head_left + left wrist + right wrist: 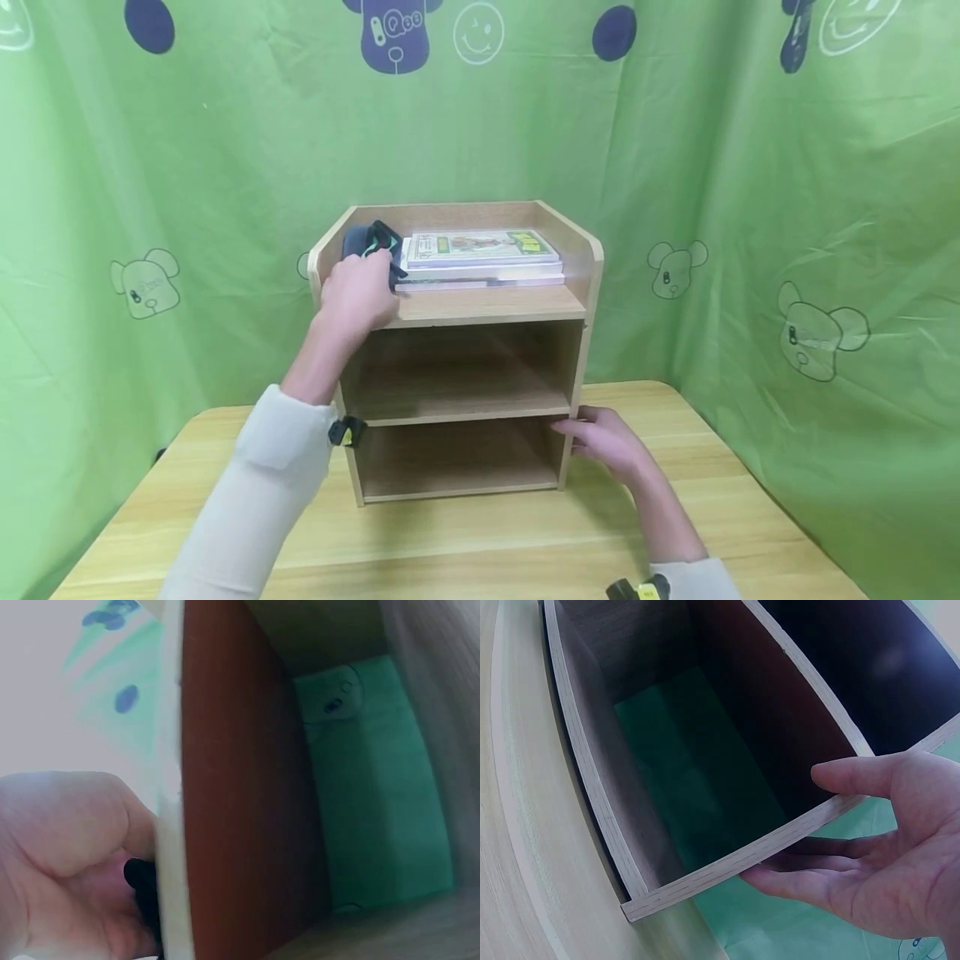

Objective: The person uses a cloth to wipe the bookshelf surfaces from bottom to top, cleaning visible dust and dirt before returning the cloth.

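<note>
A wooden three-level shelf (465, 414) stands on the table. At the left of its top level my left hand (358, 292) grips a dark item (356, 240) with black and teal parts; its full shape is hidden. The left wrist view shows that hand (75, 855) around something black (142, 881) beside the board's edge. Just right of the item lies a stack of books (483, 250). My right hand (606, 439) holds the shelf's right side panel low down; in the right wrist view its thumb is inside the panel (742, 859) and the hand's (885, 847) other fingers are outside.
Both lower compartments (457, 458) of the shelf show bare boards. The light wooden table (465, 550) extends in front and to both sides. A green patterned curtain (787, 208) hangs behind and along both sides.
</note>
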Demonstrator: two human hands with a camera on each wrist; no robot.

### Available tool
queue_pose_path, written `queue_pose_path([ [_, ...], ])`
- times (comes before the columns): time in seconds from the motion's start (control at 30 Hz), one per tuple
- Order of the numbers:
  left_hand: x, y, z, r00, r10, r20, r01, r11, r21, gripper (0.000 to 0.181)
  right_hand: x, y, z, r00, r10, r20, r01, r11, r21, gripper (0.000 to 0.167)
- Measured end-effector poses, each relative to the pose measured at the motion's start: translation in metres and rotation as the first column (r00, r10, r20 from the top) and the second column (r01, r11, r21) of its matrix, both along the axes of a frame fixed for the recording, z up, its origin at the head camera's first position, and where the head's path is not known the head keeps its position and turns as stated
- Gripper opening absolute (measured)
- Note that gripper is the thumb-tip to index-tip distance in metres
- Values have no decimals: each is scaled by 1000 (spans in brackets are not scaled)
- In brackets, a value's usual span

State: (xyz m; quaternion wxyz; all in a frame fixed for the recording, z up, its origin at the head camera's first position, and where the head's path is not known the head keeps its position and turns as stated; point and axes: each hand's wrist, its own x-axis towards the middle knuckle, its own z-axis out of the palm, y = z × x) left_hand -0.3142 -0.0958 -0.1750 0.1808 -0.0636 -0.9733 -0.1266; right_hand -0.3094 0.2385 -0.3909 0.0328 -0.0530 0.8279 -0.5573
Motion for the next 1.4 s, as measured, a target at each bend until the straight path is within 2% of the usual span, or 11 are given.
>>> queue_pose_path([
  [0.13, 12, 0, -4, 999, -18, -35, 17, 1000, -15, 36, 0, 0, 1, 1000, 0, -3, 0, 1000, -6, 64],
  [0.27, 14, 0, -10, 994, -33, -101, 33, 999, 0, 28, 0, 0, 1, 1000, -1, 0, 1, 1000, -7, 64],
  [0.43, 9, -5, -15, 954, -85, -287, 88, 996, -2, 24, 1, 0, 0, 1000, 2, 9, -1, 1000, -9, 67],
  [0.63, 21, -12, 5, 853, -126, -507, 154, 988, 14, 37, 3, 0, 0, 1000, 11, 20, -11, 1000, -4, 70],
  [0.8, 38, -20, 37, 705, -74, -706, 213, 971, 112, 48, 2, 0, 1, 1000, 1, 12, -1, 1000, -11, 70],
  [0.87, 43, -23, 46, 665, -29, -746, 199, 970, 140, 50, 1, 0, 1, 1000, -2, 11, 2, 1000, -10, 70],
  [0.9, 45, -25, 49, 665, -2, -747, 175, 973, 153, 52, 1, 0, 1, 1000, -3, 11, 3, 1000, -10, 70],
  [0.97, 48, -28, 51, 695, 42, -717, 111, 980, 165, 59, 1, 1, 1, 1000, -3, 11, 3, 1000, -9, 69],
  [1.13, 40, -33, 37, 822, 71, -564, -19, 995, 98, 51, 1, 1, -1, 1000, -5, 13, 5, 1000, -9, 69],
  [1.27, 35, -32, 26, 885, 32, -465, -27, 999, 19, 21, 1, 1, 0, 1000, -6, 19, 6, 1000, -2, 69],
  [1.4, 37, -28, 26, 935, 3, -355, -5, 1000, -7, 25, 1, 1, 1, 1000, -6, 21, 6, 1000, 2, 71],
])
